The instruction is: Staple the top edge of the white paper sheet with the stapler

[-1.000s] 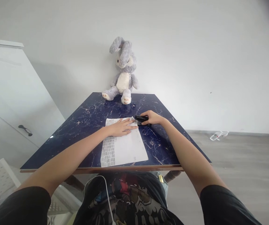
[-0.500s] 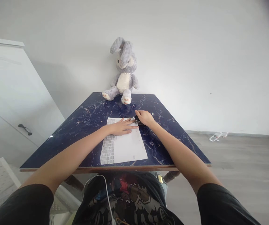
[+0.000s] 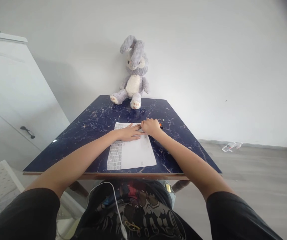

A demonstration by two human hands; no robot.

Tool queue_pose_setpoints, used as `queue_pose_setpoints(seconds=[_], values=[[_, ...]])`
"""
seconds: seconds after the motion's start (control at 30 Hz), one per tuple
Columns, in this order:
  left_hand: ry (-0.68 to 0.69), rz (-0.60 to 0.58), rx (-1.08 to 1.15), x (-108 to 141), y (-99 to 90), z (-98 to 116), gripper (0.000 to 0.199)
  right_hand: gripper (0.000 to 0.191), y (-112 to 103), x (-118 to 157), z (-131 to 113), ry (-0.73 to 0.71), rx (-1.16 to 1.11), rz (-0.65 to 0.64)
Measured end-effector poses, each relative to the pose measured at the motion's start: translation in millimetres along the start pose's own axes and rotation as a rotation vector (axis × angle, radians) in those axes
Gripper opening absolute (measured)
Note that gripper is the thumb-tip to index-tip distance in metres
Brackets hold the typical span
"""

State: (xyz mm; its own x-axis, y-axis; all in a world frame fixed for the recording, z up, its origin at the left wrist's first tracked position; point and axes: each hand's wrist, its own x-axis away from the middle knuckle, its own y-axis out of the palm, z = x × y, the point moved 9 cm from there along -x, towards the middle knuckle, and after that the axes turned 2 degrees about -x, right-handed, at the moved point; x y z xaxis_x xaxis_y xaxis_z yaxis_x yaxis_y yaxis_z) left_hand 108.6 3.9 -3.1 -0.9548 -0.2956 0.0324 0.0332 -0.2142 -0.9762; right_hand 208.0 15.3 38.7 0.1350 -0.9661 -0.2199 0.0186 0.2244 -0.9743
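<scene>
My left hand point(image 3: 131, 132) lies flat with fingers spread on the upper part of a sheaf of white paper point(image 3: 136, 153), pressing it to the table. Printed grey blocks run down the paper's left side. At the paper's upper right edge, my right hand point(image 3: 150, 127) is closed over a black stapler with an orange part point(image 3: 161, 126), of which only the back end shows past the hand. The stapler's jaw and the paper corner under the right fingers are hidden. The fingertips of both hands nearly meet.
A small grey piece point(image 3: 163, 120) lies beyond my right hand on the dark blue marbled table point(image 3: 88, 146). A grey plush rabbit point(image 3: 134, 83) sits at the table's back, against the wall. A white cabinet point(image 3: 11, 86) stands left. Clear plastic packaging point(image 3: 230, 146) lies on the floor.
My right hand has shifted slightly left and closed further over the stapler, whose orange part now shows behind the hand. My left hand stays flat on the paper. The view has tilted slightly.
</scene>
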Motion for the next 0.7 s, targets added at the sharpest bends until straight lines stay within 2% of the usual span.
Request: queue_pose_setpoints(seconds=[0.07, 0.17, 0.23, 0.3, 0.4, 0.5, 0.63, 0.7], values=[[0.001, -0.005, 0.001, 1.1, -0.6, 0.2, 0.054, 0.055, 0.5, -3.2, 6.2, 0.014, -0.063, 0.006], [0.000, -0.022, 0.001, 3.3, -1.2, 0.8, 0.056, 0.064, -2.2, -8.3, 33.8, 0.011, -0.299, 0.029], [-0.006, -0.031, 0.002, 4.0, -1.1, 0.4, 0.056, 0.068, -0.1, -8.1, 45.6, -0.141, -0.476, -0.049], [-0.011, -0.031, 0.001, 4.0, -1.1, -0.2, 0.057, 0.057, 2.8, -2.2, 53.0, -0.315, -0.581, -0.166], [-0.014, -0.028, 0.005, 3.6, -1.0, -1.4, 0.057, 0.047, 2.7, 3.2, 69.6, -0.393, -0.547, -0.217], [-0.021, -0.025, 0.023, 4.2, -0.9, -5.1, 0.058, 0.043, 4.7, 0.1, 88.0, -0.282, -0.410, -0.217], [-0.005, 0.033, 0.025, 5.1, -2.7, -11.8, 0.060, 0.042, 3.3, -4.7, 124.4, 0.059, -0.171, -0.121], [0.020, 0.080, 0.010, 4.5, -4.1, -13.1, 0.059, 0.040, -1.1, -3.5, 135.8, 0.206, -0.147, -0.040]])
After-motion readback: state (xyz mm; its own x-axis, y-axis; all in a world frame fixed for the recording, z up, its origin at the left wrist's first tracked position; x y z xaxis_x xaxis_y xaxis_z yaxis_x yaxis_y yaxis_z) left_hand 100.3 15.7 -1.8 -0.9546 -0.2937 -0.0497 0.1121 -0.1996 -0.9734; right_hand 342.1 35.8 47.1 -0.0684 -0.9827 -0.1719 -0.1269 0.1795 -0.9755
